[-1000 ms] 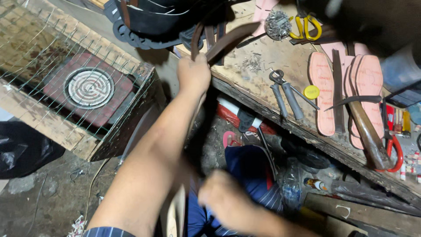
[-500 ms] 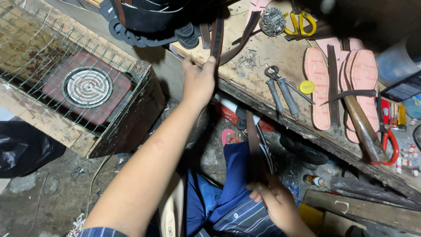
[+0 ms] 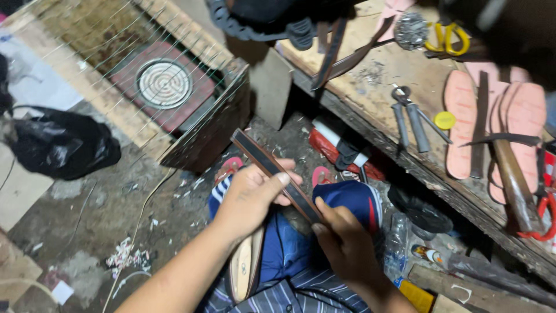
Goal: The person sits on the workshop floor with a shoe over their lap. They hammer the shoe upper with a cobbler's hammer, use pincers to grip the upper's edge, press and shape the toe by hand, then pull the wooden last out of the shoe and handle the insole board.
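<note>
A long dark brown leather strap [image 3: 262, 159] runs diagonally above my lap. My left hand [image 3: 250, 197] grips it near its middle, thumb on top. My right hand [image 3: 344, 243] pinches its lower end between the fingers. A tan shoe sole [image 3: 244, 268] rests against my blue trousers under the left wrist. More dark straps [image 3: 331, 52] hang over the edge of the wooden workbench [image 3: 370, 110] above.
On the bench lie pliers [image 3: 408, 116], a yellow cap [image 3: 445, 120], pink soles [image 3: 460, 122], yellow scissors [image 3: 445, 39] and a hammer [image 3: 512, 174]. A wire-covered box with a coil heater [image 3: 164, 84] stands at left, beside a black bag [image 3: 61, 145]. Scraps litter the floor.
My left hand has come down from the bench edge to my lap. Both hands now hold one strap between them; before, the right hand held the strap low by itself.
</note>
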A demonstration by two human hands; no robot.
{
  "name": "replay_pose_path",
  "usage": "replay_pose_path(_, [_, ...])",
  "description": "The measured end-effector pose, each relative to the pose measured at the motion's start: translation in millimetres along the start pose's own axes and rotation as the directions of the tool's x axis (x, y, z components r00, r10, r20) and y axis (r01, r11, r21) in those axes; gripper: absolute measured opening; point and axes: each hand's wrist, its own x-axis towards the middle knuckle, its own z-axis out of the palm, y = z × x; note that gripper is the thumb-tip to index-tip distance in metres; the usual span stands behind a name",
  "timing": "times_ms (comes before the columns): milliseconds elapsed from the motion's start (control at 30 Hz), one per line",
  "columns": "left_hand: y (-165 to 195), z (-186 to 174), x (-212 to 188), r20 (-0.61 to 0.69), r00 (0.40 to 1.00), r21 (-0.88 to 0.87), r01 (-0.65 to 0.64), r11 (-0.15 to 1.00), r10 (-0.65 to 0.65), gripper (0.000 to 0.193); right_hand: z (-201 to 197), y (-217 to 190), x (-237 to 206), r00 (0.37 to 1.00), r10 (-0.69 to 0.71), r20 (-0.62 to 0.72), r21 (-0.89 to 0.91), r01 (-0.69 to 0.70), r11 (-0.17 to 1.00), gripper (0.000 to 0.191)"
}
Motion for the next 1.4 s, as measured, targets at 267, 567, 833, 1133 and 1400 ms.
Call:
replay_pose_path(267, [5.2, -39.0, -41.7, -0.057, 0.997, -0.235, 0.042, 0.971, -0.057, 0.031, 36.6, -21.6, 3.4, 0.958, 0.212, 0.195, 0.291, -0.263, 0.92, 0.023])
replay_pose_path(567, [12.8, -287.2, -45.1, -0.92, 0.329, 0.037, -0.47, 0.882, 0.215, 0.005, 7.8, 43.9, 5.4, 0.99, 0.1, -0.104, -0.252, -0.123, 0.96, 0.029])
replay_pose_path(833, [7.3, -347.2, 30.9, -0.717, 0.697, -0.027, -0.009, 1.0, -0.013, 0.018, 46.8, 77.3, 9.3, 0.949, 0.012, -0.315, -0.397, -0.143, 0.907, 0.015])
replay_pose_path(1133, [25.5, -366.6, 128.4, -0.538, 0.838, -0.438, -0.184, 0.88, -0.092, 0.042, 59.6, 117.1, 29.9, 0.952, -0.021, -0.307, -0.377, -0.101, 0.921, 0.015])
replay_pose_path(1400, [7.4, -389.2, 159.4, -0.328, 0.937, -0.218, -0.198, 0.956, 0.119, 0.017, 61.3, 128.5, 32.6, 0.94, 0.051, -0.337, -0.383, -0.186, 0.905, 0.014])
